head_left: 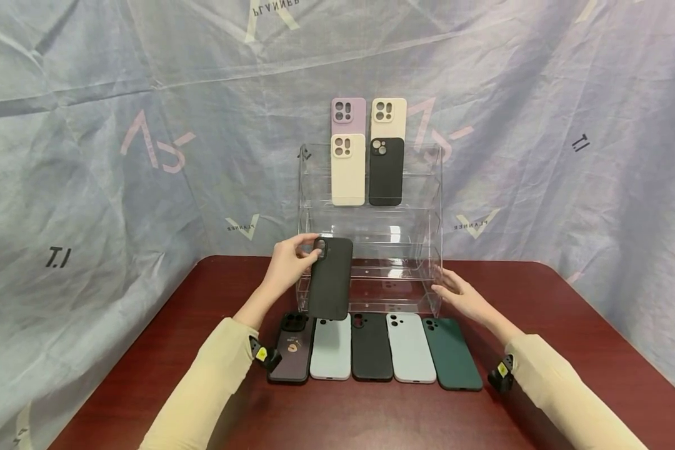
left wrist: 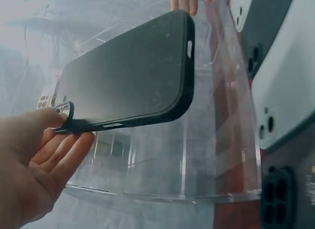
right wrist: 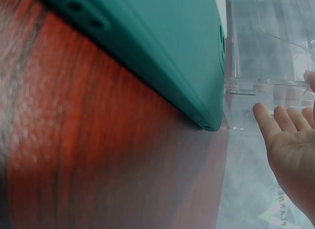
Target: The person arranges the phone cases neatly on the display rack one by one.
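A black phone case (head_left: 331, 281) is pinched at its camera-cutout corner by my left hand (head_left: 294, 261). It stands upright and slightly tilted, in front of the clear acrylic display rack (head_left: 369, 245). The left wrist view shows the thumb at the camera opening of the case, fingers beneath its long edge. My right hand (head_left: 462, 297) is at the right side of the rack, its fingers extended by the edge. On the upper tiers stand a purple case (head_left: 357, 119), a cream case (head_left: 395, 119), another cream case (head_left: 348, 178) and a black case (head_left: 386, 175).
In front of the rack, a row of cases lies on the dark red table (head_left: 365, 415): a dark printed case (head_left: 291, 356), pale case (head_left: 330, 353), black case (head_left: 372, 350), white case (head_left: 412, 349) and green case (head_left: 454, 356). A grey printed cloth (head_left: 247, 137) hangs behind.
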A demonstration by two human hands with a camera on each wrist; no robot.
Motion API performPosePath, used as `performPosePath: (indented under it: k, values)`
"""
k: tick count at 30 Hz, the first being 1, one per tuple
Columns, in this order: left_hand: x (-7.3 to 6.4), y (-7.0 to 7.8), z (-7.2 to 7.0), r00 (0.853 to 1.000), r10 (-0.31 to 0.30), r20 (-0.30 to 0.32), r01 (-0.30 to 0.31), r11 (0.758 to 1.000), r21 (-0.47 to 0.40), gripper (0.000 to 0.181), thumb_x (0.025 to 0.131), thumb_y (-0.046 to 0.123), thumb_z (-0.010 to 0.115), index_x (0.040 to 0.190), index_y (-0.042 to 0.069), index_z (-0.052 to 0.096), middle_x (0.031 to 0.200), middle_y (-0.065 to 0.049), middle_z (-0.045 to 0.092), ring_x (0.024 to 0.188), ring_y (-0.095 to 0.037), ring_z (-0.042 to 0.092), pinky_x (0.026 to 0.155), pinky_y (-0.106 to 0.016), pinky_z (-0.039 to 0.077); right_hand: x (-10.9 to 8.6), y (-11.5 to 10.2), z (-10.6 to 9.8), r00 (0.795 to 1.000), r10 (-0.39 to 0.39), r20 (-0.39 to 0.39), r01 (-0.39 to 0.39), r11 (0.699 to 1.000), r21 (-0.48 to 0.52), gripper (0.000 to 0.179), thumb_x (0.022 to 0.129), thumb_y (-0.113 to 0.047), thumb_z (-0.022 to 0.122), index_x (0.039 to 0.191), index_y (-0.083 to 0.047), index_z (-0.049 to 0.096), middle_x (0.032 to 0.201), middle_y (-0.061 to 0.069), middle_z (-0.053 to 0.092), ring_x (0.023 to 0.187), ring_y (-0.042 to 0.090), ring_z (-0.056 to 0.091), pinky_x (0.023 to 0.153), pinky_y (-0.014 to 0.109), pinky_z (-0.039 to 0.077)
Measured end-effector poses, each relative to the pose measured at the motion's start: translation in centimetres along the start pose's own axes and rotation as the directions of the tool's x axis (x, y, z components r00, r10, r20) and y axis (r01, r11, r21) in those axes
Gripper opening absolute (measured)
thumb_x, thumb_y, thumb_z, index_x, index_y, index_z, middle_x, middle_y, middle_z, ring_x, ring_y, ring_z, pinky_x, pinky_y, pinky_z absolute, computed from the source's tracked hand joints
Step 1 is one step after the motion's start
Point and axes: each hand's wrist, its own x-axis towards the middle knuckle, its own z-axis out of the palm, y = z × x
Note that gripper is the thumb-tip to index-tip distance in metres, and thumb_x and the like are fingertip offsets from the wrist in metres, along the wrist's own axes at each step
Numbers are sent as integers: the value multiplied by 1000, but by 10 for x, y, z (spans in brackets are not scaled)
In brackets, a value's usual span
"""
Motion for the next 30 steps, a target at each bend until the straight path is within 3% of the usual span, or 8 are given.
performPosePath:
  k: [8, 17, 24, 30]
  values:
    - [35, 14, 6, 999, 12, -31, -12, 1000, -10, 34, 89, 11, 64, 124, 7, 62, 113, -14, 66, 84, -22, 67, 54, -24, 56, 1, 2, -1, 1000, -19, -3, 19, 1000, 15, 69, 99, -30, 47, 151, -3, 11, 152, 27, 17, 133, 44, 33, 102, 55, 40]
    - [70, 29, 15, 995, 48, -86, -53, 997, -51, 35, 90, 10, 63, 124, 4, 61, 114, -14, 65, 89, -22, 67, 59, -25, 58, 0, 0, -3, 1000, -15, 4, 15, 1000, 24, 69, 99, -30, 48, 150, -3, 11, 153, 27, 16, 132, 45, 35, 102, 56, 39]
    - [96, 38, 24, 977, 99, -189, -108, 993, -39, 34, 89, 10, 64, 122, 2, 62, 111, -14, 66, 84, -22, 68, 63, -28, 57, 2, 3, -2, 1000, -18, 9, 18, 999, 37, 69, 99, -29, 49, 150, -3, 12, 153, 26, 17, 135, 43, 30, 103, 55, 37]
    - [114, 43, 34, 959, 84, -270, -109, 991, -77, 33, 87, 8, 66, 119, 2, 63, 111, -14, 66, 84, -24, 68, 65, -28, 57, 2, 5, 1, 1000, -10, 13, 9, 1000, 30, 70, 98, -32, 49, 150, -3, 12, 153, 26, 17, 134, 44, 32, 102, 54, 39]
